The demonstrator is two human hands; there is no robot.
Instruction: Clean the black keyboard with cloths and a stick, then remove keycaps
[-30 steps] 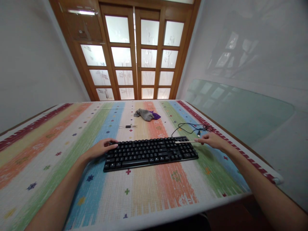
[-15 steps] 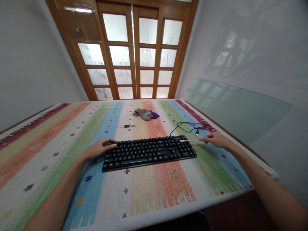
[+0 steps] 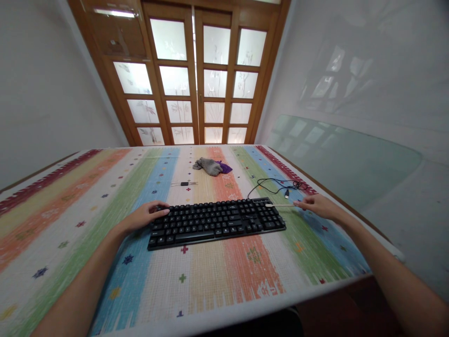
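A black keyboard (image 3: 213, 222) lies on the striped tablecloth in front of me, at a slight slant. My left hand (image 3: 149, 216) grips its upper left corner, thumb on top along the edge keys; some fingers are hidden. Beyond the right end, my right hand (image 3: 315, 206) pinches a thin pale cotton swab (image 3: 282, 205) that points left. Its white tip is over the number pad's upper part; whether it touches the keys, I cannot tell. The keyboard's black cable (image 3: 271, 180) lies loosely coiled behind it, with the USB plug (image 3: 286, 193) near the right hand.
A crumpled grey cloth (image 3: 208, 166) with a purple cloth (image 3: 225, 167) beside it lies farther back. Several thin pale sticks in a black band (image 3: 184, 184) rest behind the keyboard. A glass panel (image 3: 343, 154) stands along the right wall, beyond the table edge.
My right hand and the cotton swab have shifted slightly to the right over the number pad. My left hand keeps its grip on the keyboard.
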